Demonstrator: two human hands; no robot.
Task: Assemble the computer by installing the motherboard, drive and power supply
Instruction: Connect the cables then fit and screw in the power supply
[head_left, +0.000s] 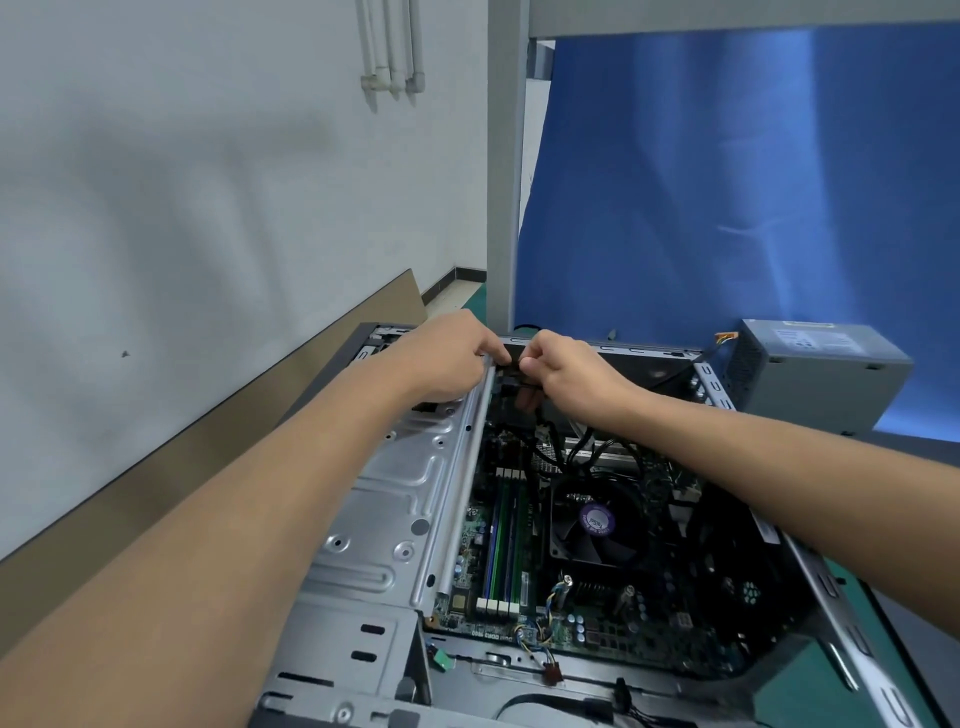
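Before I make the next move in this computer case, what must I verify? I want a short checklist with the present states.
1. Motherboard lies in the case: ok.
2. Power supply installed: not ok, it stands outside, beyond the far right corner.
3. Left hand and right hand both pinch the black connector: ok.
4. Connector seated: cannot tell, fingers hide it.
5. Black cables clear of the fan: cannot tell.

Inside the open grey metal case (343, 654), tangled black cables (530, 462) crowd the far middle, a silver drive cage (395, 483) fills the left; the black fan (597, 525) lies unobstructed.
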